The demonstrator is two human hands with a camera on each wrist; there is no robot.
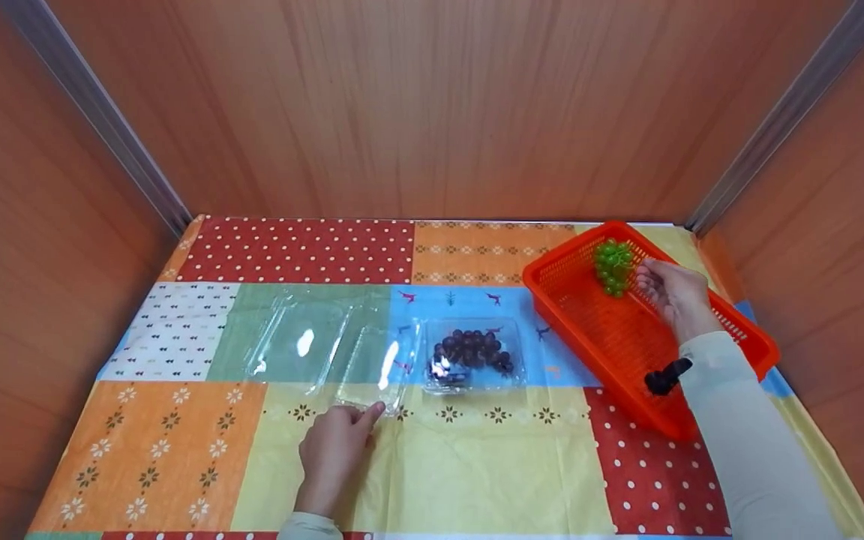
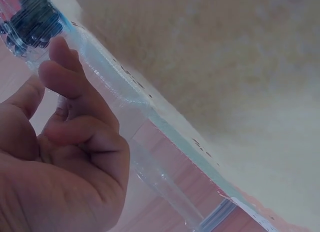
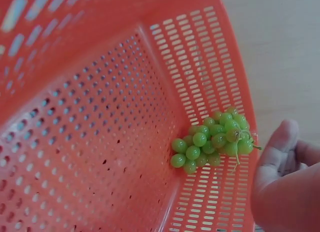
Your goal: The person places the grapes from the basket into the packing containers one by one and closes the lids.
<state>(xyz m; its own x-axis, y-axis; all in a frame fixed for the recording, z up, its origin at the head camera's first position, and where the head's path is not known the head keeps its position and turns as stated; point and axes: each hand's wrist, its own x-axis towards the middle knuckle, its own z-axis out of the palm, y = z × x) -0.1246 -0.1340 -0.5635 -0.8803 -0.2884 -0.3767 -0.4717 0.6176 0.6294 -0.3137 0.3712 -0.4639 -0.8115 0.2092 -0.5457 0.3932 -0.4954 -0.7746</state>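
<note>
My left hand (image 1: 334,446) is at the front edge of an open clear plastic container (image 1: 361,375), its thumb and forefinger pinching the rim. In the left wrist view the other fingers of that left hand (image 2: 75,142) are curled. Directly right of the container, dark purple grapes (image 1: 473,349) sit in a clear plastic box (image 1: 507,379). Over the far right side of a red basket hovers my right hand (image 1: 676,292), fingers loosely bent, holding nothing. Just beside its fingertips, a bunch of green grapes (image 3: 215,139) leans on the basket's end wall, stem towards the hand.
The red plastic basket (image 1: 612,352) stands at an angle on the right, with slotted walls. A patchwork cloth (image 1: 477,465) covers the table. Wooden panels (image 1: 432,112) enclose the back and both sides. A black strap (image 1: 668,376) is on the right wrist.
</note>
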